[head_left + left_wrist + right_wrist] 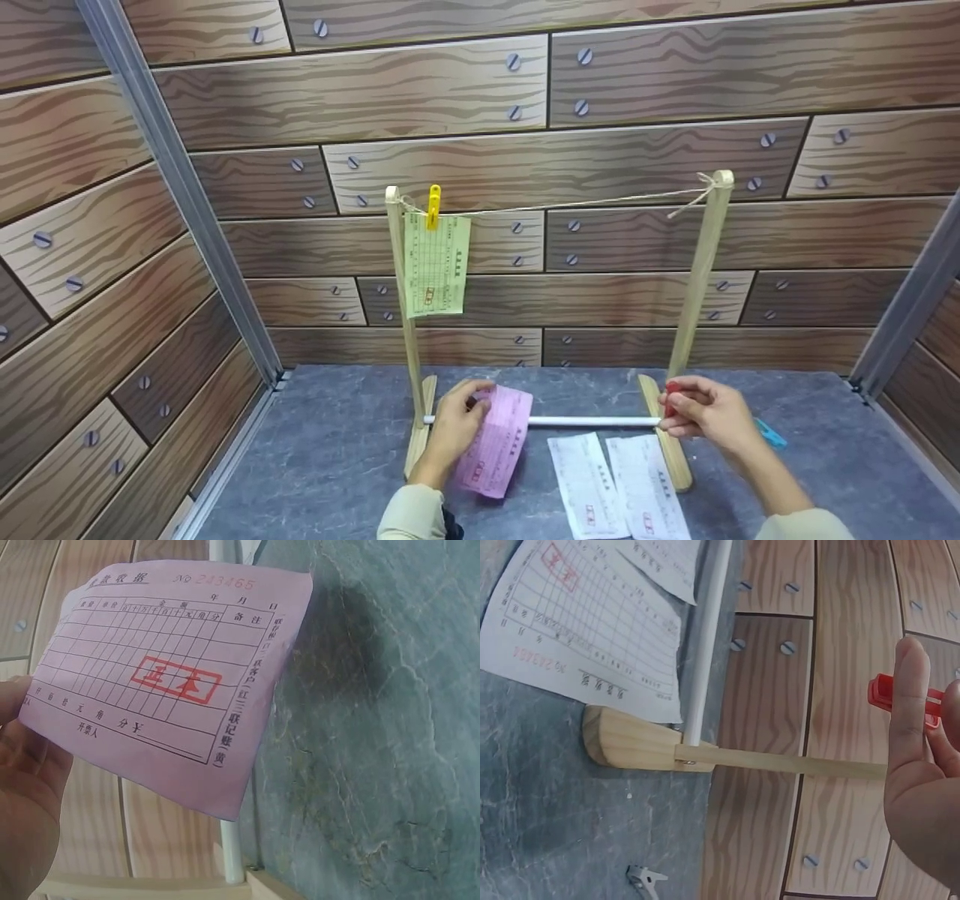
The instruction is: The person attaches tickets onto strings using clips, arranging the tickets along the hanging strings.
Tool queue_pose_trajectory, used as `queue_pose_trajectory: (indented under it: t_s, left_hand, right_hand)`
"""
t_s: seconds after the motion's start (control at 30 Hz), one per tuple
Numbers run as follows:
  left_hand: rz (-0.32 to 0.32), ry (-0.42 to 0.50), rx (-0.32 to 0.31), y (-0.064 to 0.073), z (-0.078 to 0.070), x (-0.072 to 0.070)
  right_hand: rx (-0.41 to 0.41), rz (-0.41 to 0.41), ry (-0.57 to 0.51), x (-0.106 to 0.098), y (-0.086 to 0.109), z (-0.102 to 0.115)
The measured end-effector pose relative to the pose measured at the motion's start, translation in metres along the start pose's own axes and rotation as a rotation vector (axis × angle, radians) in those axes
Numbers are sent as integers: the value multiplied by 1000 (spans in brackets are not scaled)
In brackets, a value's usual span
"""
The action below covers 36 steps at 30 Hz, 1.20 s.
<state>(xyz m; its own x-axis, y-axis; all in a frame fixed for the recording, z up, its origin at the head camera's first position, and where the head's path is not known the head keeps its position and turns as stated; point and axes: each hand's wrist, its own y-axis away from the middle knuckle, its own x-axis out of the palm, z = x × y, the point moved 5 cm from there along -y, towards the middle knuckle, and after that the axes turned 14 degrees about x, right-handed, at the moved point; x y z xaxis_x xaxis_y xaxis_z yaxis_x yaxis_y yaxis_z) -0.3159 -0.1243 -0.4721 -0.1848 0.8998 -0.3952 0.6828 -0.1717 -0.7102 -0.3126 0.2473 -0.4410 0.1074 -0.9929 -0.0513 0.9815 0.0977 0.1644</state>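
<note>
My left hand (459, 420) pinches a pink receipt slip (501, 442) by its upper edge, the sheet hanging in front of the rack's white crossbar (592, 421). The slip's printed grid and red stamp show large in the left wrist view. In my right hand (709, 412), a red clothespin (671, 397) is held between thumb and fingers beside the right post. A yellow clothespin (433, 206) clips a yellow-green slip (436, 266) to the string (570, 204) near the left post.
Two white slips (589, 484) lie side by side on the grey marbled table (315, 480). A blue clothespin (770, 433) lies right of the rack's right foot (675, 461). Wooden posts (701, 277) stand at both ends. Wood-patterned walls enclose the back and sides.
</note>
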Motion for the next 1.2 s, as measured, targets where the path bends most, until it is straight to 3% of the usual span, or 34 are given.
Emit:
queue_pose_trajectory:
  t_s: [0.47,0.9,1.2]
  left_hand:
    - [-11,-19,67,-7,-6,-5]
    - [5,-11,57,-13,-12,-8]
    - [-26,4,139,-24,-20,-14]
  right_hand:
    - [-52,48,-33,11,7,17]
    - [-102,42,-127,13,11,26]
    - [-173,29,-138,12,17,36]
